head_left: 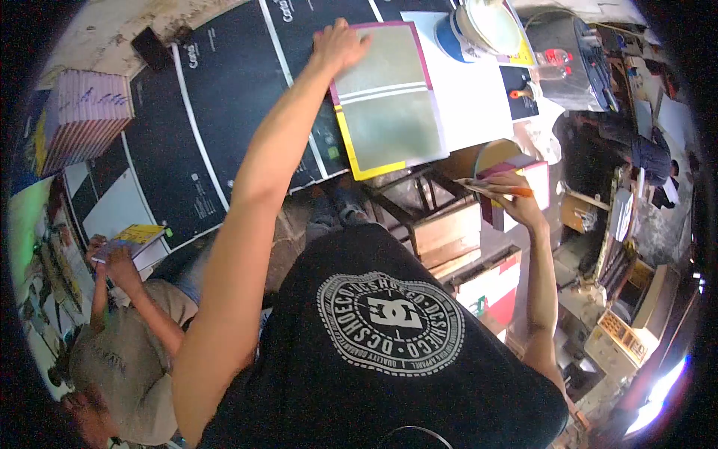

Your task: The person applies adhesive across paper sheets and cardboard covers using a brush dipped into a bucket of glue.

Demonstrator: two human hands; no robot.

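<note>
My left hand (340, 46) lies over the upper left corner of a book cover (393, 127), its fingers spread on the edge. The cover is spread flat, two grey boards with a pale strip between them and purple and yellow margins showing around. Off to the right, my right hand (512, 196) is closed around a flat paintbrush (521, 191) with an orange handle. Its bristle end points left, toward the cover's lower right corner. Below this hand is a stack of printed sheets (537, 183), partly hidden by it.
A white and blue bucket (456, 39) stands on white sheet at the table's back. Another brush (521, 93) lies beside it, near a plastic bottle (555, 63). A stack of covers (86, 112) is at far left. A co-worker (127, 352) holds a book (138, 239) at lower left.
</note>
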